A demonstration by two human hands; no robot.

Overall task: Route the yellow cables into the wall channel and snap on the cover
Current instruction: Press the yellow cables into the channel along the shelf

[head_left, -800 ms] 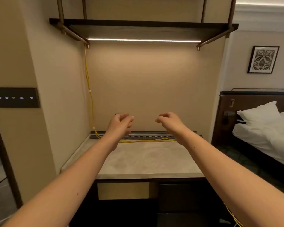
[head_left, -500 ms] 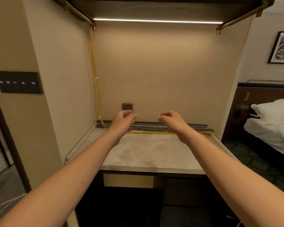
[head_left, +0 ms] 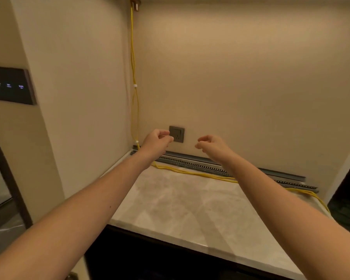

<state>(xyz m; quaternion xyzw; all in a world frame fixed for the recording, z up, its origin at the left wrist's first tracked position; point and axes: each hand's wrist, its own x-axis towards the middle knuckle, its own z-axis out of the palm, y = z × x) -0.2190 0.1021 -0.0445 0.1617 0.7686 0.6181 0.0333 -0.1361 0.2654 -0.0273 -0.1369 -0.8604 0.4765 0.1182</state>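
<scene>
Yellow cables [head_left: 198, 174] run down the left corner of the alcove, held by white clips, then lie loose along the marble desktop in front of the wall channel and drop off its right end. The grey slotted wall channel [head_left: 192, 162] lies open along the foot of the back wall. A plain grey strip [head_left: 281, 174] behind it may be the cover. My left hand [head_left: 157, 140] and my right hand [head_left: 212, 145] hover above the channel, fingers loosely curled, holding nothing and touching neither cable nor channel.
A dark wall socket [head_left: 176, 134] sits on the back wall just right of my left hand. A dark switch panel [head_left: 10, 86] is on the left wall. The marble desktop [head_left: 190, 209] ends at a front edge over a dark recess.
The view has moved closer and tilted down, so the shelf and bed have left the frame. Both hands stay raised side by side, now higher against the wall near the socket.
</scene>
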